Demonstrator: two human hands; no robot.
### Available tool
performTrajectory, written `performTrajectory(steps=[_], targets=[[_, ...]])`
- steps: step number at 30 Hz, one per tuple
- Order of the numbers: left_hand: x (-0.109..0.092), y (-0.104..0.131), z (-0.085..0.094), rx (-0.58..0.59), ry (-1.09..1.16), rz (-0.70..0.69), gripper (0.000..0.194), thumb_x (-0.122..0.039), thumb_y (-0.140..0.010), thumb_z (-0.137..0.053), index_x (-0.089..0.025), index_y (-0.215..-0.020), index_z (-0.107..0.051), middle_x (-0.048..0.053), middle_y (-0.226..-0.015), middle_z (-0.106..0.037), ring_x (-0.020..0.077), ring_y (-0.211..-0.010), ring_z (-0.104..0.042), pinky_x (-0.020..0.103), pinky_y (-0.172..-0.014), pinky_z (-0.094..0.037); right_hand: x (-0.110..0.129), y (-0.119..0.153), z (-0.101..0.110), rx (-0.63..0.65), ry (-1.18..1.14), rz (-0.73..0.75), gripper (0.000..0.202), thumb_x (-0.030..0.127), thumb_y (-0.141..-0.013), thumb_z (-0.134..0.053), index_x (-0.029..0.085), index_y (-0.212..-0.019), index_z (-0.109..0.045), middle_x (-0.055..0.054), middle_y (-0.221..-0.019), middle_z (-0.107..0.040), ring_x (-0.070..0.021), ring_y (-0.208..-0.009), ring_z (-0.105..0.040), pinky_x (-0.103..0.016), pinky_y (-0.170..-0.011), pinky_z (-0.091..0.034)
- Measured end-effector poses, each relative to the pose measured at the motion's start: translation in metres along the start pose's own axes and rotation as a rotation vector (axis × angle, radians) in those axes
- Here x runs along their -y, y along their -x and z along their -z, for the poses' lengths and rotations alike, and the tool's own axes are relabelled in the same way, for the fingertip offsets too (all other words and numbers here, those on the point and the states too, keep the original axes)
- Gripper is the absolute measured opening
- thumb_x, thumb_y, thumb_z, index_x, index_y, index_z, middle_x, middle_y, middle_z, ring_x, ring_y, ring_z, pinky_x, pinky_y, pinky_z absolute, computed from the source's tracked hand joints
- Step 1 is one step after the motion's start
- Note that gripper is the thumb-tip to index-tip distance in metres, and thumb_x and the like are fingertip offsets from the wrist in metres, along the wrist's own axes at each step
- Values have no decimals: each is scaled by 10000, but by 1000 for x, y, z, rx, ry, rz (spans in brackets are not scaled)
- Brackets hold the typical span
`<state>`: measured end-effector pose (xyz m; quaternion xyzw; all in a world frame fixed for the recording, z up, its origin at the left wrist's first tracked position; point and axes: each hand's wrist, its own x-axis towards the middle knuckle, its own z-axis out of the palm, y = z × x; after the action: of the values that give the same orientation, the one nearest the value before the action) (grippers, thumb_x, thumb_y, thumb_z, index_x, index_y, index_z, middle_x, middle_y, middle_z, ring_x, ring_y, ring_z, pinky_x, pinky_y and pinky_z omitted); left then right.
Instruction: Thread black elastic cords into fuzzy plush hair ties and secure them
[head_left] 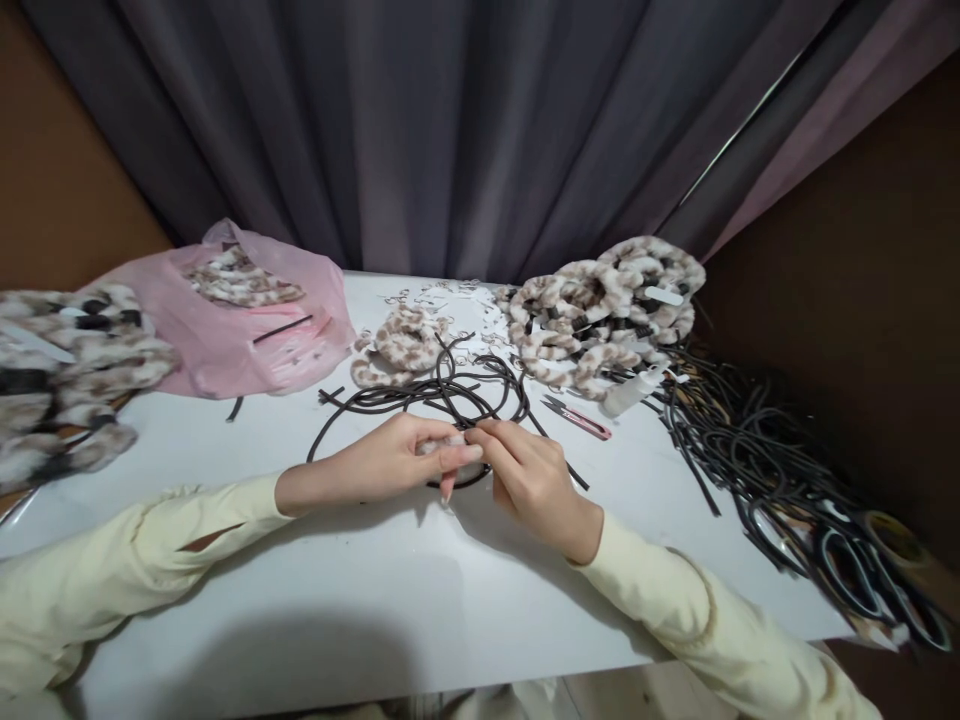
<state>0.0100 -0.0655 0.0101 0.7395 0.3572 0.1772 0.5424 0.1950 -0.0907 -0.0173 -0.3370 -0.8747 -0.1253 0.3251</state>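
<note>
Over the middle of the white table (360,600), my left hand (405,455) is closed round a small fluffy white-and-brown plush piece (448,443). My right hand (529,480) meets it from the other side, thumb and fingers pinched together at the end of that piece. What the right fingertips grip is hidden. A dark cord curves just below both hands, and I cannot tell whether it runs into the plush. Behind the hands lies a loose tangle of black cords (450,390). Further back rests a small heap of plush tubes (409,345).
Pink-handled thread snips (577,417) lie right of the cords. A pink plastic bag (225,350) and plush rings (90,370) are on the left. More plush rings (600,310) and a large pile of black cords (772,470) fill the right. Small metal pieces (457,300) are scattered behind.
</note>
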Motion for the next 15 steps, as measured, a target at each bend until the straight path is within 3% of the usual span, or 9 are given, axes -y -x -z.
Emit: performTrajectory(steps=[3, 7, 11, 15], targets=[[12, -1, -7, 2, 168, 81, 411, -487, -820, -504, -131, -637, -595, -76, -426, -319, 37, -352, -240, 178, -356, -167, 0, 3, -4, -20, -46, 24, 272, 32, -828, -330, 102, -857, -591, -106, -828, -650, -170, -718, -589, -254, -587, -473], [26, -5, -13, -20, 370, 140, 413, -520, -808, -510, -132, -686, -581, -70, -447, -356, 35, -351, -255, 172, -344, -175, 0, 8, -10, -28, -79, 31, 228, 55, -846, -365, 108, -886, -584, -116, -850, -655, -175, -735, -601, -266, -594, -487], [33, -7, -13, -101, 354, 106, 408, -506, -783, -559, -123, -642, -560, -54, -463, -393, 30, -371, -286, 166, -352, -184, -1, 11, -16, -36, -248, -84, 171, 117, -882, -425, 132, -1012, -534, -98, -881, -656, -153, -768, -619, -240, -619, -503], [36, -7, -13, -143, 304, 117, 415, -520, -781, -550, -122, -671, -593, -45, -459, -413, 33, -348, -297, 176, -337, -172, -2, 12, -20, -70, -305, -220, 241, 173, -892, -448, 145, -1130, -468, -95, -898, -640, -155, -778, -614, -249, -640, -517]])
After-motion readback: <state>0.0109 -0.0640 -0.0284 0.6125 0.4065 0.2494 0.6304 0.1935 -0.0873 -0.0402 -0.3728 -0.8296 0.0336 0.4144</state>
